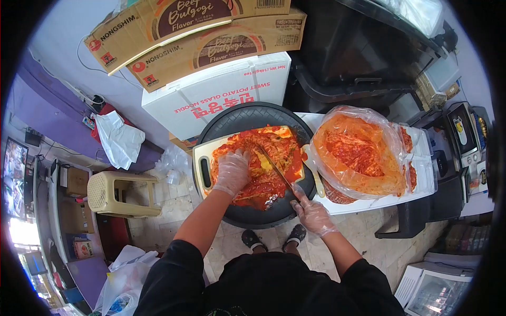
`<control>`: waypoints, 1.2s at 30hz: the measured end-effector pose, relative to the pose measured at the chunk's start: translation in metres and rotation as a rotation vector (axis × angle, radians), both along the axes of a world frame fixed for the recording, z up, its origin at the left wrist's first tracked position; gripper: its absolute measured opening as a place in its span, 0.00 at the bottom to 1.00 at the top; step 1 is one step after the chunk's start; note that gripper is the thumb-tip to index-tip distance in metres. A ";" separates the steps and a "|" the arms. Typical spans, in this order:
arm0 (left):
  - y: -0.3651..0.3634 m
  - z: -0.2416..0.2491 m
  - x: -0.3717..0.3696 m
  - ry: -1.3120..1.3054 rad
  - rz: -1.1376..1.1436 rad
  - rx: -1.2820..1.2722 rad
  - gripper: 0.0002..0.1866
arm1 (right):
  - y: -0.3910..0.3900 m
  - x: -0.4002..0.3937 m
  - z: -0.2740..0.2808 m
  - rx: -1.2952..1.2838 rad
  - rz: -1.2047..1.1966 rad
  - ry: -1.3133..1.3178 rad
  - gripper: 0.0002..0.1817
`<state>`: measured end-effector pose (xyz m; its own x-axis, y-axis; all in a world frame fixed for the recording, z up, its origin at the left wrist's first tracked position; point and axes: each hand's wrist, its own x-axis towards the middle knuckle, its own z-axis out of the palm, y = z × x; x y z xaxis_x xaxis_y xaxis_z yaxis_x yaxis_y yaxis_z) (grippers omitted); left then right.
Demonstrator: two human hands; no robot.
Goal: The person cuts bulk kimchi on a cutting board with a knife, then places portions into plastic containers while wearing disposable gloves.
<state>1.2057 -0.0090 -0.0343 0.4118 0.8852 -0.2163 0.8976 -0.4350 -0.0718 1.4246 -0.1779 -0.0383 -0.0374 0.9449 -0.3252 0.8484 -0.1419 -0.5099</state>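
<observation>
A cream cutting board (198,152) lies on a round black table (247,111), covered with red, sauce-coated kimchi (287,147). My left hand (233,171), in a clear plastic glove, presses on the kimchi at the board's left-centre with its fingers bent into the leaves. In my right hand (314,215), also gloved, is the handle of a knife (275,167). Its blade points up and left across the kimchi, to the right of my left hand; the cutting edge is partly smeared with red. Red sauce pools at the board's front edge.
Right of the board, a large clear bag of kimchi (363,152) sits on a white surface (421,158), beside a cream-handled utensil (316,176). A white noodle box (221,89) and brown cartons (226,45) stand behind the table. A beige stool (124,187) is at left.
</observation>
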 end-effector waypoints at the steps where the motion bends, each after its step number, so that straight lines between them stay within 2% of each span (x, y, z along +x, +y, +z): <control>1: -0.001 -0.001 0.000 0.001 0.000 0.005 0.24 | -0.003 0.003 -0.003 0.005 0.000 0.001 0.32; 3: -0.002 -0.004 -0.001 0.051 -0.034 -0.020 0.31 | -0.004 0.007 -0.012 0.191 0.039 0.138 0.33; 6: -0.005 -0.013 -0.004 -0.017 -0.079 0.070 0.30 | 0.049 -0.011 -0.001 0.207 0.095 0.155 0.32; 8: -0.007 -0.011 -0.004 -0.009 -0.084 0.061 0.30 | 0.091 -0.026 0.024 0.085 0.122 0.094 0.31; 11: -0.006 -0.010 -0.004 -0.008 -0.078 0.048 0.30 | 0.126 -0.036 0.003 0.057 0.209 0.025 0.30; 13: -0.007 -0.009 -0.003 -0.016 -0.070 0.045 0.31 | 0.110 -0.029 -0.012 0.038 0.200 0.040 0.30; 16: -0.004 -0.005 0.000 -0.011 -0.057 0.043 0.26 | 0.062 -0.017 -0.017 0.015 0.147 0.052 0.31; 20: 0.004 -0.010 0.003 0.004 0.019 -0.020 0.34 | 0.031 -0.012 -0.022 0.075 0.021 0.131 0.32; 22: 0.007 0.004 0.006 -0.012 0.053 -0.037 0.37 | 0.030 -0.010 -0.025 0.084 0.014 0.157 0.33; 24: 0.004 0.021 0.006 0.000 0.114 -0.143 0.46 | 0.027 -0.008 -0.025 0.085 0.001 0.182 0.33; 27: 0.005 0.048 -0.002 -0.007 0.165 -0.154 0.51 | 0.013 -0.007 -0.014 0.059 -0.036 0.227 0.33; 29: 0.007 0.053 -0.015 0.014 0.188 -0.223 0.50 | 0.003 -0.011 -0.004 0.212 0.008 0.272 0.34; 30: 0.007 0.053 -0.020 0.034 0.209 -0.290 0.49 | -0.001 -0.016 0.001 0.210 0.014 0.273 0.34; 33: 0.002 0.009 -0.035 -0.094 0.218 -0.209 0.44 | 0.000 -0.041 0.002 0.234 0.037 0.300 0.34; 35: -0.001 0.001 -0.035 -0.101 0.243 -0.192 0.42 | 0.008 -0.061 -0.017 0.392 0.023 0.345 0.35; 36: -0.003 -0.004 -0.035 -0.109 0.267 -0.168 0.40 | 0.019 -0.068 -0.017 0.230 -0.009 0.303 0.34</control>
